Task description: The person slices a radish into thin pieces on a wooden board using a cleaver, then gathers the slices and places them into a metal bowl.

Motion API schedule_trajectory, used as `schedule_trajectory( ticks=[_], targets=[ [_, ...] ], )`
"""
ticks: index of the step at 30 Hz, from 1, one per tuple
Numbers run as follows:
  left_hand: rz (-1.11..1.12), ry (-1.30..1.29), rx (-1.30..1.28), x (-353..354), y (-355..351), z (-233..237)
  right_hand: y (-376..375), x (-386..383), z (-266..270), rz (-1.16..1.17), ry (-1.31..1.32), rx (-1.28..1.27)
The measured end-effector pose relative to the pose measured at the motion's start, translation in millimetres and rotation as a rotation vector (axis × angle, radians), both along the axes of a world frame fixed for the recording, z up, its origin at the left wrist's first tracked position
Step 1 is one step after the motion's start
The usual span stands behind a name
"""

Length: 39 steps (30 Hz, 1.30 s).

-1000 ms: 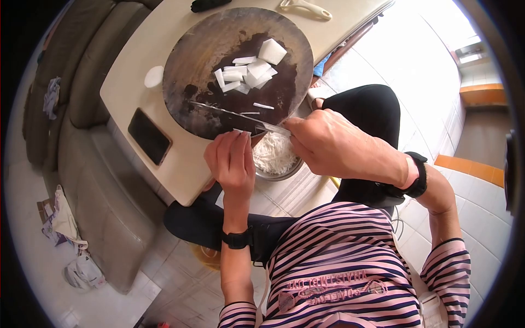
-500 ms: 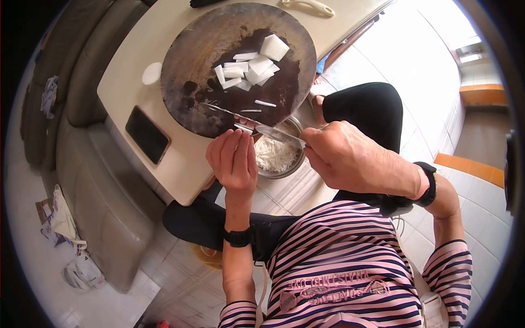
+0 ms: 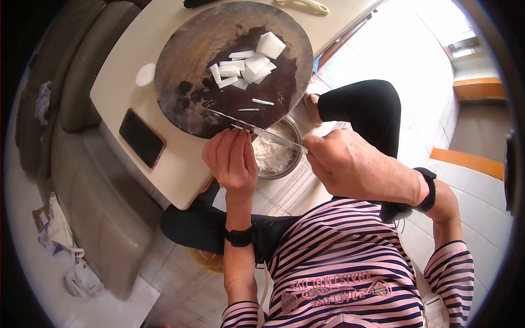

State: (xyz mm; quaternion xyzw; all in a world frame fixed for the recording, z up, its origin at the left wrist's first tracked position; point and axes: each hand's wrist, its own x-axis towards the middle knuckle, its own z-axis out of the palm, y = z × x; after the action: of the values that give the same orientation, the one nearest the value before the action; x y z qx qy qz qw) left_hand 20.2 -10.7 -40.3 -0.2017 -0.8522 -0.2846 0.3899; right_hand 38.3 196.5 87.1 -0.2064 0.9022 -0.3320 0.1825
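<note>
"What is the biggest thing in front of you?"

"The pale surface (image 3: 117,87), with the round chopping board (image 3: 186,54) lying on it, dark and wet through the middle."

"And below the board's edge?"

"A metal bowl (image 3: 276,176), partly hidden by the board and the knife, with white shreds (image 3: 270,157) heaped inside."

"How are your hands?"

"My right hand (image 3: 358,164) is closed in a fist round the handle end of a knife (image 3: 281,140). The blade slants from that grip, over the bowl, to the near part of the board. My left hand (image 3: 232,158) is at the board's near edge, thumb and fingertips pinched together just beside the blade."

"What else is on the surface?"

"A dark phone (image 3: 142,138), left of the board, and a white round slice (image 3: 145,75) farther up that side."

"And on the board?"

"A white block (image 3: 270,45) at the far right of a loose pile of white pieces (image 3: 232,71). Nearer me lie two white slivers (image 3: 263,101), apart from each other."

"What is in the pinch?"

"A thin white strip (image 3: 238,127). My fingers cover most of it, so I can't be sure whether the blade touches it."
</note>
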Motion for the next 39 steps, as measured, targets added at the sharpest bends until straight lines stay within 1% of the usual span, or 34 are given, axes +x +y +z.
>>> schedule_trajectory(
  ticks=[5,7,8,10,14,16,17,18,19,20,21,22,23,24,25,26,27,28,30,31,32,34,35,37,39],
  targets=[
    [-0.017,0.011,0.009,0.5,-1.8,-6.4,-8.0,2.3,6.2,0.019,-0.014,0.058],
    [-0.007,0.010,0.010,0.6,-1.2,-7.6,-16.7,3.9,0.0,0.029,0.089,0.049],
    [-0.010,0.013,0.015,1.8,-1.6,-8.6,-24.6,1.4,-1.8,0.053,0.099,0.039],
    [-0.003,0.004,0.014,3.4,-3.3,-11.4,-43.1,-6.0,-1.6,0.081,0.174,0.116],
    [-0.031,-0.011,0.026,4.1,-5.5,-9.4,-58.3,-22.7,-3.0,0.136,0.179,0.139],
    [-0.021,-0.043,0.067,5.1,-2.8,-7.2,-53.0,-22.8,-11.1,0.058,0.217,0.113],
    [-0.014,-0.027,0.068,5.8,-2.0,-6.4,-46.3,-23.2,-12.9,0.033,0.177,0.132],
    [-0.019,-0.066,0.156,7.6,-0.8,-3.9,-38.8,-21.7,-11.8,0.042,0.194,0.133],
    [-0.023,-0.107,0.243,11.1,0.6,-0.9,-31.0,-19.3,-10.3,-0.022,0.152,0.066],
    [-0.014,-0.093,0.242,16.6,4.2,2.9,-24.6,-17.1,-7.8,-0.085,0.108,-0.003],
    [0.019,-0.185,0.423,22.6,10.1,11.4,-21.0,-12.7,-3.4,-0.138,0.136,-0.079],
    [0.050,-0.278,0.604,27.9,13.0,17.5,-16.3,-11.7,-0.9,-0.130,0.148,-0.084],
    [0.030,-0.310,0.670,31.1,10.5,12.9,-11.8,-10.5,1.4,-0.151,0.032,-0.172],
    [0.033,-0.294,0.665,33.4,12.1,18.9,-6.2,-10.0,3.4,-0.169,-0.084,-0.259],
    [-0.014,-0.413,0.967,35.5,15.2,26.8,0.4,-9.6,2.5,-0.195,-0.276,-0.352],
    [-0.065,-0.533,1.269,37.9,17.3,31.6,4.5,-9.2,1.2,-0.183,-0.268,-0.357],
    [-0.173,-0.636,1.401,39.0,16.5,34.1,7.9,-7.6,-0.4,-0.167,-0.367,-0.451],
    [-0.171,-0.621,1.399,38.8,17.8,37.1,11.3,-6.1,-3.3,-0.151,-0.467,-0.544],
    [-0.531,-0.908,1.891,39.4,21.6,44.0,16.4,-2.1,-18.1,-0.128,-0.601,-0.702],
    [-0.606,-0.947,1.907,40.5,22.7,42.6,17.4,-0.4,-24.7,-0.117,-0.641,-0.709],
    [-0.605,-0.934,1.905,41.3,23.4,41.7,18.3,0.8,-30.7,-0.106,-0.678,-0.714],
    [-0.654,-0.946,1.987,43.6,25.2,39.5,20.1,4.2,-40.4,-0.098,-0.695,-0.719],
    [-0.650,-0.933,1.992,46.1,26.3,36.9,21.8,5.1,-41.3,-0.117,-0.689,-0.692],
    [-0.575,-1.000,1.982,50.8,26.1,30.6,24.6,6.3,-44.1,-0.122,-0.685,-0.661],
    [-0.545,-1.001,2.016,57.2,24.1,22.4,30.8,10.6,-48.6,-0.162,-0.593,-0.614]
  ],
)
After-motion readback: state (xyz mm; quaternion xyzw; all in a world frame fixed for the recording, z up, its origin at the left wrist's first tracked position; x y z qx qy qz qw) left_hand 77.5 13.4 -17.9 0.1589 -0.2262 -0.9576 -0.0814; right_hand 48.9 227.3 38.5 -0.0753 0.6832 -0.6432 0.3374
